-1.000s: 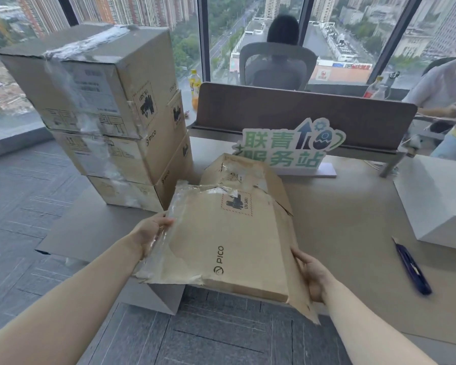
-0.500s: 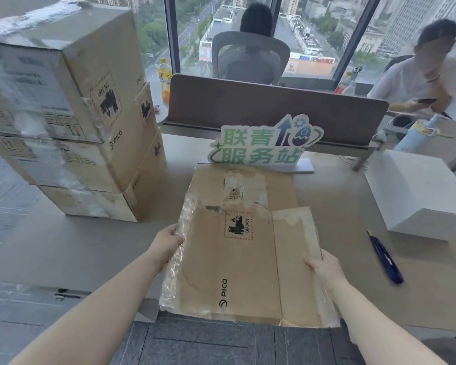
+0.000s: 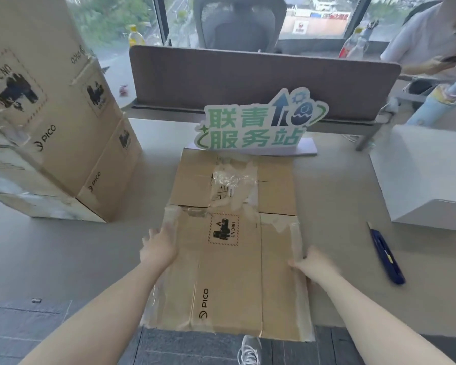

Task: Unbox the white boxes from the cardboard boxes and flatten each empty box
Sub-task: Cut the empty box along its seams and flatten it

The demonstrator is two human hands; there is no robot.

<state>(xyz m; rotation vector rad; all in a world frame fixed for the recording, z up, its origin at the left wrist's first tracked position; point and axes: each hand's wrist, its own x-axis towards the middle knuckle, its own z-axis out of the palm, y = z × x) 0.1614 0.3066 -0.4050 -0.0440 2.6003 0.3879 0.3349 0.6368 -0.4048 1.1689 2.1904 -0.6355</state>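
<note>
The left hand [image 3: 159, 247] lies flat with fingers spread, its grip released, on the left edge of the flattened cardboard box [image 3: 229, 264]. The right hand [image 3: 312, 264] grips that box's right edge, fingers curled under. Beyond both grips a second flattened box [image 3: 195, 177] lies on the bench [image 3: 63, 246]. Right of the right grip rests a blue utility knife [image 3: 386, 254], farther off a white box [image 3: 429, 175]; stacked cardboard boxes [image 3: 63, 122] stand far left.

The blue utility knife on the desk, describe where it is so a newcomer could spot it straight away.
Start at the green and white sign on the desk, then look right to the white box. The blue utility knife lies just in front of it, right of the flattened cardboard box. It is the only slim, dark blue thing there.
</note>
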